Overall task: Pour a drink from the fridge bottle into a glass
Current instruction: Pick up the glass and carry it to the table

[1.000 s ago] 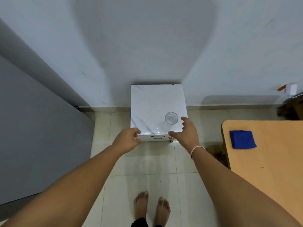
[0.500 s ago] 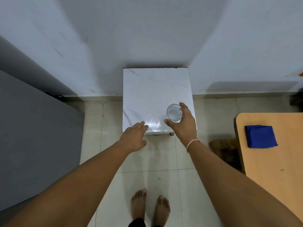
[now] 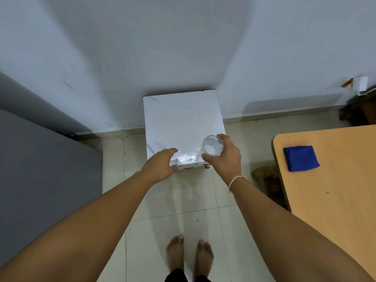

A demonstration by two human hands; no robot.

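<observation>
A small white marble-patterned cabinet (image 3: 181, 119) stands against the wall in front of me, seen from above. My right hand (image 3: 225, 159) is wrapped around a clear empty glass (image 3: 212, 145) at the cabinet's front right corner; whether the glass still touches the top I cannot tell. My left hand (image 3: 160, 166) hovers at the front left edge of the cabinet, fingers apart and holding nothing. No bottle is in view.
A wooden table (image 3: 335, 180) stands at the right with a folded blue cloth (image 3: 301, 157) on it. A grey panel (image 3: 40, 169) fills the left side. My bare feet (image 3: 189, 255) stand on the tiled floor (image 3: 173, 200) before the cabinet.
My right hand went from the cabinet's front edge to the glass and closed around it. My left hand let go of the front edge and opened slightly.
</observation>
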